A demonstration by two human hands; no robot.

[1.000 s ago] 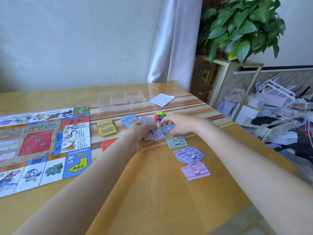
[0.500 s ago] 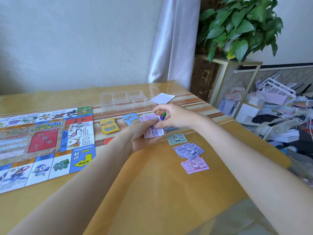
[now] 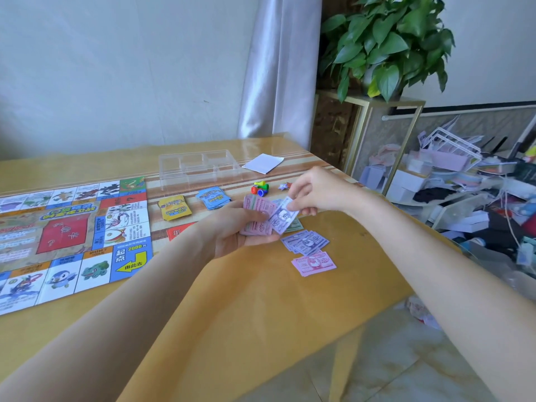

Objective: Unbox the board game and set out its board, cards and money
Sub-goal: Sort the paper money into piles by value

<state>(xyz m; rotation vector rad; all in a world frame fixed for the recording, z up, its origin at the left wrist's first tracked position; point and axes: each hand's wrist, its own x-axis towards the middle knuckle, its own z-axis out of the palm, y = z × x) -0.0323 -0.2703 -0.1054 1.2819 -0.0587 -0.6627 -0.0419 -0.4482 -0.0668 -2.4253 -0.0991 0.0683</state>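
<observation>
Sorting paper play money above a glossy wooden table

The left hand (image 3: pixel 232 227) cups a fanned wad of thin pink notes (image 3: pixel 256 216) just right of the flat, glossy game board (image 3: pixel 72 227); the right hand (image 3: pixel 311 191) pinches a purple note (image 3: pixel 282 217) at the wad's edge. Right of the board lie purple notes (image 3: pixel 304 242), a pink pile (image 3: pixel 314 264), yellow cards (image 3: pixel 175 208), blue cards (image 3: pixel 213 197), plastic pawns (image 3: pixel 259 188) and a clear moulded tray (image 3: pixel 197 169). Half a second ago the right hand gripped the wad's top; now it draws the purple note aside.
</observation>
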